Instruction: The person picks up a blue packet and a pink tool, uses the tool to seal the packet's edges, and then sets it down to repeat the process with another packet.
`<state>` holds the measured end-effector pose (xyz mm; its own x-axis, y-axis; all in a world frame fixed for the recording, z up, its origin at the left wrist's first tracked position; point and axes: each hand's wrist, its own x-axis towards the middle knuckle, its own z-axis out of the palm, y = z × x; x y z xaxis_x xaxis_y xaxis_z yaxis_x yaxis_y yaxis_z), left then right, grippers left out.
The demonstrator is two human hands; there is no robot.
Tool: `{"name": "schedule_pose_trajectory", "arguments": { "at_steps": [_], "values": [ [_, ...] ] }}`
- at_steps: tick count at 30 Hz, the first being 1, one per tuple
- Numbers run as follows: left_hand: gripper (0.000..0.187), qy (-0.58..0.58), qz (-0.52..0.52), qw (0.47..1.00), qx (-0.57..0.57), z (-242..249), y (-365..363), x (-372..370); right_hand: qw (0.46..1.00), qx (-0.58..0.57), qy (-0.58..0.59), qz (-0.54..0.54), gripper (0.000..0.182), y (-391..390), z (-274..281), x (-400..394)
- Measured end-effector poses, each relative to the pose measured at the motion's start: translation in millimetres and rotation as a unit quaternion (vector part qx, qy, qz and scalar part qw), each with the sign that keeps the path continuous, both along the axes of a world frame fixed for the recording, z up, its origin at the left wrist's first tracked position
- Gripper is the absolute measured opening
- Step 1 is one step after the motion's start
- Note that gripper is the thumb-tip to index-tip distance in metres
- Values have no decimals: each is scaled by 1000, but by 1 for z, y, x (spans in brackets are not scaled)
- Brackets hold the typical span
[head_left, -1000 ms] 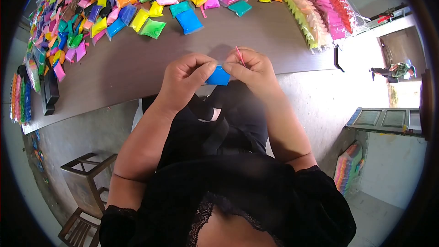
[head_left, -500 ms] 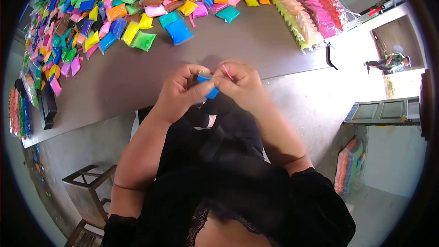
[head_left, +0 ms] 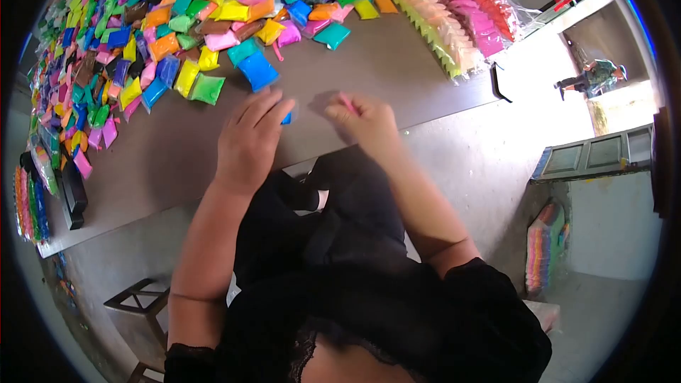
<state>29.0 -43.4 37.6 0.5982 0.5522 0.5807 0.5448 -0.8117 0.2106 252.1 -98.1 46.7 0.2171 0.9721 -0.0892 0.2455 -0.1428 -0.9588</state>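
Note:
Over the front part of the brown table [head_left: 170,177], my left hand [head_left: 250,138] has its palm down, with a small blue packet [head_left: 286,118] held beneath its fingers and mostly hidden by them. To its right, my right hand [head_left: 365,122] pinches a thin pink stick [head_left: 347,104] between thumb and fingers. The two hands are apart. Just beyond my left hand, a larger blue packet [head_left: 257,71] lies on the table, beside a green packet [head_left: 207,89].
Many colourful packets [head_left: 163,46] cover the table's far and left side. Bagged pink and red strips [head_left: 472,10] lie at the back right. A black bracket [head_left: 501,84] sits on the right edge. A chair [head_left: 138,312] stands lower left; a person [head_left: 597,76] is far right.
My hands have moved apart, my left hand going left with the blue packet. My right hand still has the pink stick. The view has shifted slightly.

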Motion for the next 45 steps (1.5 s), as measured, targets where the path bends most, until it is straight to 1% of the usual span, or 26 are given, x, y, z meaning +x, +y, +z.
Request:
{"name": "schedule_pose_trajectory", "arguments": {
  "at_steps": [1, 3, 5, 7, 8, 10, 11, 13, 15, 18, 20, 21, 23, 24, 25, 26, 27, 30, 31, 33, 37, 39, 40, 41, 43, 45],
  "values": [
    [42, 5, 5, 1000, -5, -10, -2, 1, 1000, -5, 5, 5, 25, 5, -6, 4],
    [51, 99, 26, 992, -73, -30, -7, 4, 987, 110, -106, -40, 27, 14, -24, 16],
    [56, 137, 14, 983, -124, -30, 0, -4, 991, 101, -86, -33, 26, 18, -36, 26],
    [56, 4, -28, 984, -176, -31, 7, -5, 993, 86, -69, -28, 26, 16, -38, 32],
    [56, 5, -26, 984, -178, -31, 9, -5, 995, 70, -64, -19, 27, 16, -38, 34],
    [63, -20, 64, 992, -107, -21, 10, 0, 998, 55, -34, -16, 30, 16, -38, 37],
    [63, -18, 65, 992, -109, -26, 4, 5, 998, 53, -33, -16, 30, 16, -38, 36],
    [68, 100, 84, 984, -119, -37, -9, 14, 999, 34, -14, -23, 30, 18, -37, 37],
    [72, 106, 85, 984, -114, -38, -7, 13, 998, 47, -43, -19, 29, 18, -36, 35],
    [68, 92, 79, 980, -156, -32, 1, 9, 997, 47, -61, -13, 29, 15, -37, 36],
    [49, 43, -39, 974, -218, -30, 14, -4, 998, 32, -47, -7, 28, 15, -37, 36],
    [49, 44, -37, 974, -220, -28, 21, -11, 998, 33, -49, -7, 27, 14, -34, 35],
    [31, 16, -31, 998, -61, -24, 28, -22, 998, 30, -50, -7, 27, 11, -35, 34],
    [23, -35, 15, 998, -54, -16, 29, -25, 998, 36, -44, -6, 26, 11, -35, 35],
    [23, -34, 15, 998, -55, -10, 26, -24, 998, 42, -38, -6, 26, 11, -36, 35],
    [24, -122, 83, 976, -162, -6, 18, -23, 998, 40, -38, -6, 26, 10, -37, 37],
    [25, -207, 150, 930, -263, -3, 10, -21, 998, 47, -48, -2, 25, 11, -39, 38],
    [60, -29, 90, 989, -111, -19, -29, 6, 997, 40, -59, 1, 25, 14, -34, 37],
    [74, 94, 110, 982, -122, -30, -39, 13, 998, 22, -59, -3, 24, 14, -33, 35],
    [71, 86, 117, 983, -113, -38, -47, 17, 999, 23, -48, -7, 25, 13, -38, 35],
    [68, 105, 82, 979, -153, -23, -31, -1, 997, 50, -52, -16, 26, 14, -43, 37],
    [66, -64, 37, 946, -316, -15, -14, -15, 997, 49, -50, -13, 26, 14, -41, 37],
    [67, -6, 84, 979, -186, -11, -10, -17, 997, 48, -51, -14, 26, 14, -40, 37],
    [67, -3, 84, 979, -185, -15, -13, -16, 998, 49, -49, -15, 26, 15, -40, 36],
    [70, 80, 93, 989, -77, -34, -30, -2, 998, 54, -40, -16, 26, 13, -40, 36],
    [72, 89, 103, 984, -117, -42, -39, 4, 997, 52, -50, -18, 26, 13, -42, 35]
  ]
}}
